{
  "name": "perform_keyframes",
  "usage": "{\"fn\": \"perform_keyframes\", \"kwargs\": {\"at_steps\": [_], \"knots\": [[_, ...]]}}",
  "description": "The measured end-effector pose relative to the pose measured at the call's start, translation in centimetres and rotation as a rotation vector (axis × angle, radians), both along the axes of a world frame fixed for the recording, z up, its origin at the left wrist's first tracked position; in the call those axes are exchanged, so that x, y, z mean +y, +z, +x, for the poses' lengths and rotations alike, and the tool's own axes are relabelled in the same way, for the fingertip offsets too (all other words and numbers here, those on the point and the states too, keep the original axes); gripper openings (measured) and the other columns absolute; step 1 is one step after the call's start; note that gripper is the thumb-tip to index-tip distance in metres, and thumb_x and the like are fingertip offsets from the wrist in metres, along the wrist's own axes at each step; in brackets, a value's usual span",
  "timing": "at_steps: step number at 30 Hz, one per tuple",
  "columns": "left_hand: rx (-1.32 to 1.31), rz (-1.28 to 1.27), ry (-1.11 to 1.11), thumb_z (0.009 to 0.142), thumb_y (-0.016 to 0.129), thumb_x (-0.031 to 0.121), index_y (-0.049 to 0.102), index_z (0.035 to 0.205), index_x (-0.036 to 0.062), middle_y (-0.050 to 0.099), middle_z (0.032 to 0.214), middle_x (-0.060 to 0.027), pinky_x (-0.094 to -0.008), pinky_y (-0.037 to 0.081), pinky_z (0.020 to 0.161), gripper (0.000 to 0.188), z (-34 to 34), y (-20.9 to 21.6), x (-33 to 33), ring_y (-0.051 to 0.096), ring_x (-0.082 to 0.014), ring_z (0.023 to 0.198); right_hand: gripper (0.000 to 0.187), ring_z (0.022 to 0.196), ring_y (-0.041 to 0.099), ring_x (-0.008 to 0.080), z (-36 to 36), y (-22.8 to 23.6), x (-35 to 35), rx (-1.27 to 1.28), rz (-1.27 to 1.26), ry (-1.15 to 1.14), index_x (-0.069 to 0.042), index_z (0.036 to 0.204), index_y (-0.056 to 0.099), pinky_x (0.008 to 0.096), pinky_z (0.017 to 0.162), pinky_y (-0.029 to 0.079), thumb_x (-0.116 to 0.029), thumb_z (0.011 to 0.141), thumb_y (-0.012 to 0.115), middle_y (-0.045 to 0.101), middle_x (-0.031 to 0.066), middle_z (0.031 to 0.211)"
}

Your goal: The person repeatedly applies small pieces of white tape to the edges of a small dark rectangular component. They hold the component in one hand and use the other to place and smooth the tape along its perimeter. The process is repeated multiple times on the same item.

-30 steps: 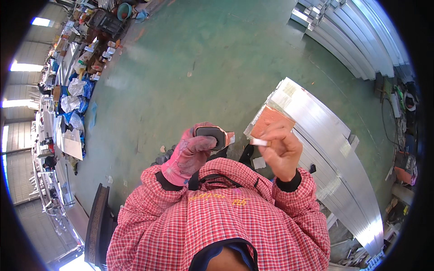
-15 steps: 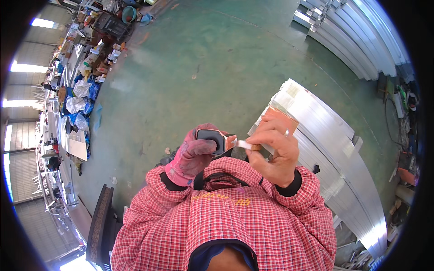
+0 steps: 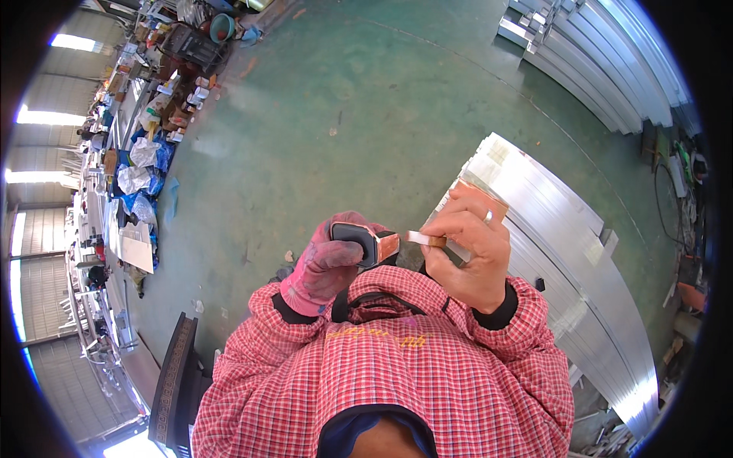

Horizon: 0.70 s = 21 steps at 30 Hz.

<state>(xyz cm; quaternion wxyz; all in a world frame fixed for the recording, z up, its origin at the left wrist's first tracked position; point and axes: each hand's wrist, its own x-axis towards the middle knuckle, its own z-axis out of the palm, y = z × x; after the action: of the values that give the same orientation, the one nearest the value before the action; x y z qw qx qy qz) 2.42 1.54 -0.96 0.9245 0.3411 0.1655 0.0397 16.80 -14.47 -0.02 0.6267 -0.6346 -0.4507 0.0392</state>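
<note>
In a pink glove, my left hand [image 3: 317,263] is closed round a hollow black piece with a pale rim [image 3: 353,233]. An orange-red end [image 3: 388,246] of that piece faces right; I cannot tell its kind. My bare right hand [image 3: 472,256], with a ring on one finger, pinches a short whitish strip with a brownish edge [image 3: 424,239] between thumb and finger. A small gap separates the strip's tip from the orange-red end. A flat orange-brown rectangle [image 3: 482,197] shows behind my right fingers; whether they hold it is hidden.
Long silvery metal profiles [image 3: 561,252] lie stacked to my right, and another stack [image 3: 595,65] is at the far right. Bags, boxes and clutter [image 3: 137,168] line the left side. A dark ornamented piece [image 3: 172,374] stands at lower left, on the green floor [image 3: 305,137].
My right hand has shifted slightly right with the strip. The strip's tip, which reached the orange-red end before, is now apart from it. My left hand has hardly moved.
</note>
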Motion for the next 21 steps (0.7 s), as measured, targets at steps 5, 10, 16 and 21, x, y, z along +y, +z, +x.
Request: {"fn": "perform_keyframes", "kwargs": {"at_steps": [5, 10, 16, 21], "knots": [[-0.007, -0.018, -0.012, 0.067, 0.07, 0.012, 0.059, 0.096, 0.0009, 0.064, 0.103, -0.0157, -0.0396, 0.045, 0.091, 0.033, 0.12, 0.25, -0.13, 0.061, -0.0266, 0.097, 0.022, 0.068, 0.057, 0.0168, -0.17, -0.09, 0.06, 0.05, -0.005, 0.042, -0.01, 0.079, 0.063, 0.0422, 0.087, 0.043, 0.002, 0.061, 0.068, 0.057, -0.0018, 0.069], [-0.013, -0.004, -0.007, 0.067, 0.069, 0.012, 0.059, 0.096, 0.0011, 0.065, 0.103, -0.0154, -0.0398, 0.045, 0.091, 0.033, 0.03, -0.09, -0.2, 0.061, -0.0261, 0.098, 0.021, 0.068, 0.057, 0.0162, -0.65, 0.66, 0.2, 0.034, 0.027, 0.071, -0.011, 0.079, 0.063, 0.0438, 0.088, 0.043, 0.001, 0.062, 0.068, 0.057, -0.0021, 0.069], [-0.021, 0.01, -0.003, 0.067, 0.07, 0.012, 0.06, 0.095, 0.001, 0.065, 0.102, -0.0156, -0.0399, 0.045, 0.091, 0.032, 0.0, -0.09, -0.15, 0.061, -0.0264, 0.098, 0.021, 0.068, 0.058, 0.0155, -0.62, 0.8, 0.29, 0.015, 0.02, 0.054, -0.011, 0.079, 0.063, 0.0449, 0.088, 0.043, 0.0, 0.063, 0.068, 0.057, -0.0028, 0.069], [-0.01, 0.007, 0.0, 0.066, 0.069, 0.012, 0.059, 0.095, 0.0009, 0.064, 0.102, -0.0162, -0.0401, 0.045, 0.092, 0.032, 0.08, -0.09, -0.1, 0.061, -0.0271, 0.097, 0.023, 0.069, 0.058, 0.0164, -0.37, 0.88, 0.17, 0.007, 0.02, 0.03, -0.012, 0.08, 0.063, 0.045, 0.088, 0.043, 0.0, 0.062, 0.069, 0.057, -0.0022, 0.07]]}}
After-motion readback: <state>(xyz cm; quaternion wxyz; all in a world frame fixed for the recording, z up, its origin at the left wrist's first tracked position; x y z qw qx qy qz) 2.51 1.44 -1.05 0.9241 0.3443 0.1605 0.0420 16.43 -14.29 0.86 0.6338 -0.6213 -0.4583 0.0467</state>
